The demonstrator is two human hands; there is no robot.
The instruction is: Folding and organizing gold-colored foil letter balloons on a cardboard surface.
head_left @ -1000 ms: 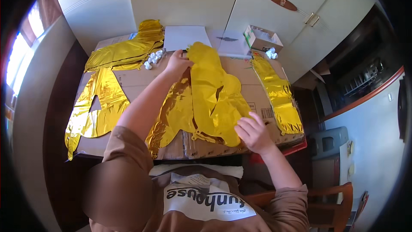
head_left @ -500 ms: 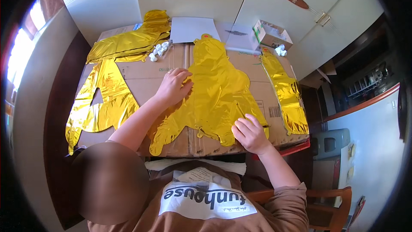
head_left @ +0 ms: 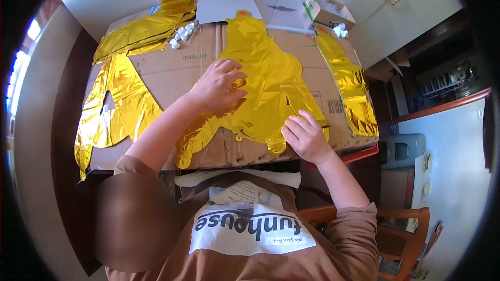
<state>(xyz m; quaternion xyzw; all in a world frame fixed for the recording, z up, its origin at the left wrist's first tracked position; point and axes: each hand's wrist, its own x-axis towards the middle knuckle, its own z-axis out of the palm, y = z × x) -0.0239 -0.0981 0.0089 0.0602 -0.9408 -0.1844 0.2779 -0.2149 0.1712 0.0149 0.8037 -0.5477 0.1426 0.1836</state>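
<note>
A flat, uninflated gold foil balloon (head_left: 263, 80) lies crinkled across the cardboard in front of me. My left hand (head_left: 219, 87) rests over its left side, fingers apart and slightly bent, holding nothing. At the lower right of the balloon, my right hand (head_left: 306, 136) is closed, with thumb and fingers pinching a fold of the foil. To the left lies an A-shaped gold foil balloon (head_left: 125, 119), with another folded gold foil piece (head_left: 148, 31) above it. A narrow gold foil balloon (head_left: 346, 80) lies to the right.
Brown cardboard (head_left: 172, 75) covers the table. White crumpled bits (head_left: 182, 34) lie by a white sheet (head_left: 226, 6) at the back. An open box (head_left: 329, 10) stands back right, a white wad (head_left: 340, 30) before it. A wooden chair (head_left: 416, 213) is at lower right.
My left hand has shifted right, further over the middle balloon, and its fingers reach onto the foil. My right hand stays at the lower right edge. The view has tilted a little downward.
</note>
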